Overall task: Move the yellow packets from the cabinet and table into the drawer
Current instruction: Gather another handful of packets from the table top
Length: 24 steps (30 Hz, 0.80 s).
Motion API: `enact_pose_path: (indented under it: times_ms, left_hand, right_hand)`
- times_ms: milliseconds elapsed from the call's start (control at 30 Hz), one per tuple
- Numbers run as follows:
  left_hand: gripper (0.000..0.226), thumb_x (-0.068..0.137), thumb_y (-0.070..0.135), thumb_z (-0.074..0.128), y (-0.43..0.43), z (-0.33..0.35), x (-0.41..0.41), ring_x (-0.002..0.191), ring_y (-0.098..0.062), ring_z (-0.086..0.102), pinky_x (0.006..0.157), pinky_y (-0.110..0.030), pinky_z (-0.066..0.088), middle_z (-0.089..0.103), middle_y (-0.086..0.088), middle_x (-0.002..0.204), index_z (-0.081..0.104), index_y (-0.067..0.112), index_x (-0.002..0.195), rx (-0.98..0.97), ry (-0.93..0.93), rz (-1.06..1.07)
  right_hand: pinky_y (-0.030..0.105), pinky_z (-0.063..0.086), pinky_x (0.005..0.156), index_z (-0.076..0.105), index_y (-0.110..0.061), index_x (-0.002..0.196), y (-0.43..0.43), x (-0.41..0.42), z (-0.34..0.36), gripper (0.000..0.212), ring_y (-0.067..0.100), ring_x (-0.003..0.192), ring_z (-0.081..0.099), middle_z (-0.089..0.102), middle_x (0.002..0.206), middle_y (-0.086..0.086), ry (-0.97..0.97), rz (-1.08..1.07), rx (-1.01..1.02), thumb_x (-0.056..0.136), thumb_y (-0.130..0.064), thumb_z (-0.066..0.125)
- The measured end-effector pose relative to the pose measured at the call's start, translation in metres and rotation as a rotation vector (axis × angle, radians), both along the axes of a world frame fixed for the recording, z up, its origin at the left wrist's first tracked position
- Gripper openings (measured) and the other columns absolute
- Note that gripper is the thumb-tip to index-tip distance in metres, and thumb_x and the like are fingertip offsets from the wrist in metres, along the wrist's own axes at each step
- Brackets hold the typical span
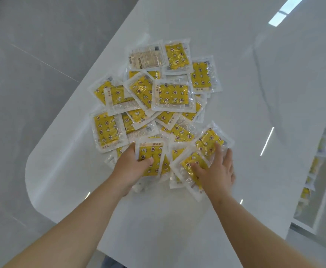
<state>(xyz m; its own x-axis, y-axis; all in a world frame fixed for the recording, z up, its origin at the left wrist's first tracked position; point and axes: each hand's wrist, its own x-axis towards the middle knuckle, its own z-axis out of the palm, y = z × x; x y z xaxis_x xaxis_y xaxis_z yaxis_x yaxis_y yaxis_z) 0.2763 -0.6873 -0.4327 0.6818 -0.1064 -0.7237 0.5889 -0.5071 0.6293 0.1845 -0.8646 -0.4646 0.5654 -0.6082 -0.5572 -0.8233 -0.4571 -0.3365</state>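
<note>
Left hand [131, 165] at the pile's 7 o'clock edge pinches one packet [151, 151], thumb on top, fingers tucked under it. The packets [169, 95] lie heaped mid-table [226, 225], overlapping. Right hand [219, 171] at the pile's 5 o'clock rests flat on packets there, fingers [228, 155] spread and straight, gripping nothing

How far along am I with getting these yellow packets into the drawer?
Barely started, it seems. Done: a few yellow packets show in an opening at the right edge; whether that is the drawer, I cannot tell. In hand: the left hand grips one packet, the right hand lies flat on a second packet. Left: the large pile on the white table.
</note>
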Motion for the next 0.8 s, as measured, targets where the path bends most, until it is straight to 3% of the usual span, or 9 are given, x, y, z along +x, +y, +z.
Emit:
enact_pose_path:
  times_ms: [200,367,467,600,700,800]
  left_hand:
    - [0.039,0.085,0.005,0.065,-0.005,0.007,0.014,0.096,-0.018,0.058,0.086,-0.035,0.047,0.06,0.006,0.1,0.046,0.029,0.11,-0.004,-0.013,0.054]
    - [0.03,0.078,-0.001,0.07,-0.003,0.016,0.026,0.082,-0.014,0.066,0.075,-0.033,0.052,0.07,0.002,0.091,0.061,0.019,0.099,-0.194,0.102,0.305]
    - [0.019,0.076,0.004,0.071,-0.013,0.018,0.023,0.075,-0.015,0.069,0.072,-0.032,0.054,0.073,0.001,0.083,0.064,0.019,0.086,-0.285,0.204,0.279]
    - [0.019,0.081,0.012,0.071,-0.038,-0.004,-0.002,0.082,-0.017,0.063,0.074,-0.03,0.05,0.066,0.003,0.088,0.056,0.024,0.084,-0.032,0.144,0.064]
    - [0.022,0.084,0.024,0.069,-0.05,-0.019,-0.014,0.088,-0.019,0.056,0.076,-0.031,0.046,0.059,0.003,0.091,0.051,0.019,0.094,0.145,0.027,0.012]
    - [0.032,0.081,0.031,0.07,-0.056,-0.023,-0.014,0.089,-0.022,0.054,0.078,-0.033,0.046,0.055,0.002,0.091,0.051,0.014,0.101,0.272,-0.053,-0.098]
  right_hand:
    - [0.045,0.016,0.113,0.012,-0.023,0.149,-0.004,0.025,-0.007,0.097,0.029,0.141,0.016,0.016,0.155,0.003,-0.033,-0.154,-0.002,0.076,-0.049,0.071]
    - [0.038,0.026,0.105,0.017,-0.025,0.149,-0.007,0.031,-0.007,0.076,0.026,0.128,0.036,0.04,0.143,-0.001,-0.061,0.15,-0.082,0.088,-0.042,0.059]
    - [0.037,0.031,0.102,0.024,-0.025,0.148,-0.005,0.028,-0.008,0.066,0.025,0.124,0.04,0.046,0.137,0.0,-0.097,0.169,-0.04,0.091,-0.036,0.055]
    - [0.039,0.034,0.105,0.024,-0.016,0.146,-0.005,0.016,-0.009,0.073,0.027,0.127,0.039,0.043,0.138,0.009,-0.143,-0.125,0.051,0.087,-0.04,0.06]
    - [0.038,0.03,0.109,0.016,-0.016,0.148,0.003,0.006,-0.005,0.092,0.026,0.134,0.032,0.032,0.144,0.008,-0.06,-0.022,0.034,0.079,-0.048,0.068]
    - [0.036,0.041,0.096,0.018,-0.02,0.146,0.004,0.007,-0.005,0.092,0.024,0.126,0.043,0.035,0.138,0.005,-0.011,0.022,0.126,0.076,-0.038,0.074]
